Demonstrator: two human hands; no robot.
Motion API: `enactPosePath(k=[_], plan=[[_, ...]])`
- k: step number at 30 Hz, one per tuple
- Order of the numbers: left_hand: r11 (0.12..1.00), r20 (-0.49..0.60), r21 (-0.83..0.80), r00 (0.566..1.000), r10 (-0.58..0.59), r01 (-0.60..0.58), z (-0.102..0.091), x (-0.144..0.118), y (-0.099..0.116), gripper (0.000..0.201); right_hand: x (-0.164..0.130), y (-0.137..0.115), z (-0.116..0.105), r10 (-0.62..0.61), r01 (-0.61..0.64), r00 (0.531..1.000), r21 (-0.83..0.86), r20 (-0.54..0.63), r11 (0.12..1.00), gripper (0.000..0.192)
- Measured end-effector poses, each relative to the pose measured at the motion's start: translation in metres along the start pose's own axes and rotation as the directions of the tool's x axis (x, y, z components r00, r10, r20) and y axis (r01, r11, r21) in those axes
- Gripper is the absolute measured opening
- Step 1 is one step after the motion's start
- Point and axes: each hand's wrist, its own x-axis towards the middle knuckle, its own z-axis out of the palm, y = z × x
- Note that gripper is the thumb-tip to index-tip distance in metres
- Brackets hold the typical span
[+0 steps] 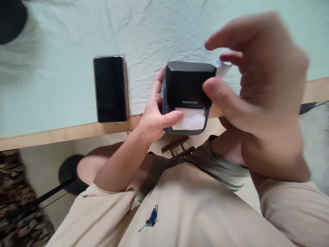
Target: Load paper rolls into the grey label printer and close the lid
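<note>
Fabric of a beige shirt fills the near edge of the view, and just beyond it both hands meet around a small black printer held above the near edge of the tabletop. The left hand grips the printer from its left side, fingers wrapped behind the body and the thumb laid across the front onto the white paper that shows at the slot. The right hand comes in from the right and sits nearer the camera (it is blurred, so finger detail is soft): its thumb rests on the printer's front right corner, while the curled fingers hover over the far right corner, where a white paper strip sticks out. Whether those fingers pinch the strip or only touch it cannot be told. The printer's long axis runs left to right, its paper slot facing the person, so the strip lies at the far right end, directly under the right hand's fingers.

Left of the printer, a dark phone lies flat, screen up, its long axis running near to far, well apart from the left hand. The tabletop is covered by a creased pale green cloth with a bare wooden edge. Below it, floor and a dark round base show at the left.
</note>
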Motion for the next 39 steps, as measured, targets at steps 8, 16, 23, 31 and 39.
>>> enactPosePath(k=[8,16,23,31,39], plan=[[0.955,0.001,-0.294,0.999,-0.046,0.045,0.009,-0.005,0.011,0.035,-0.002,0.008,0.015,-0.115,0.131,0.984,-0.112,0.138,0.985,0.024],[0.951,-0.084,-0.308,0.996,-0.018,-0.009,0.007,0.003,0.005,0.038,-0.004,0.011,0.005,-0.269,0.27,0.963,-0.088,0.032,0.959,0.019],[0.945,-0.11,-0.325,0.991,-0.077,0.038,0.006,0.009,0.004,0.066,-0.007,0.016,-0.001,-0.271,0.284,0.958,-0.167,0.096,0.944,0.038],[0.95,-0.08,-0.302,0.992,-0.102,0.073,0.016,0.006,0.011,0.037,-0.008,-0.001,0.008,-0.207,0.123,0.941,-0.302,-0.266,0.945,0.019],[0.962,0.037,-0.26,0.996,-0.078,0.085,0.008,0.002,0.007,0.034,-0.001,0.02,0.008,-0.039,0.14,0.983,-0.586,0.182,0.798,0.022]])
